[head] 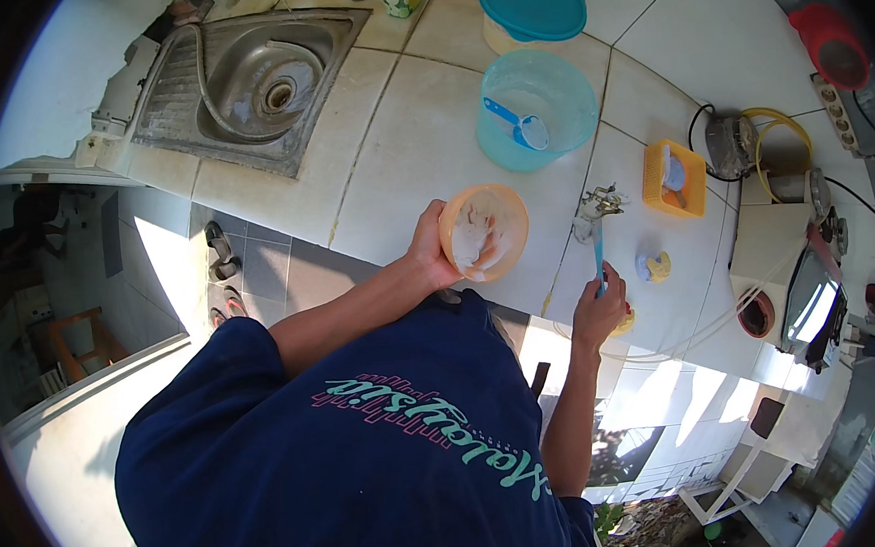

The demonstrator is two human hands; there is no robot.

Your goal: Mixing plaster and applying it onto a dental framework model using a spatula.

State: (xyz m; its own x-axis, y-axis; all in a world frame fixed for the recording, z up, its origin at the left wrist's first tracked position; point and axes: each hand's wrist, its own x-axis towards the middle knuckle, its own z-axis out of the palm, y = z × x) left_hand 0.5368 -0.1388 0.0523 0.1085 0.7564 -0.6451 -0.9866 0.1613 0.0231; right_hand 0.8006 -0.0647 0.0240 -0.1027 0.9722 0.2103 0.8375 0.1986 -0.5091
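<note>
My left hand grips the side of an orange bowl at the counter's front edge. White paste is smeared over the bowl's inside. In my right hand is the blue handle of a tool; its far end meets a metal part coated with white paste, lying on the tiles. Right of this tool lies a small yellow and whitish piece. Another yellow thing with a bit of red is partly hidden behind my right hand. Beyond the bowl, a translucent turquoise tub holds a blue measuring scoop.
A steel sink with a hose is set in the tiled counter at left. A teal-lidded tub stands at the back. On the right are a yellow basket, a gas stove, cables and a power strip.
</note>
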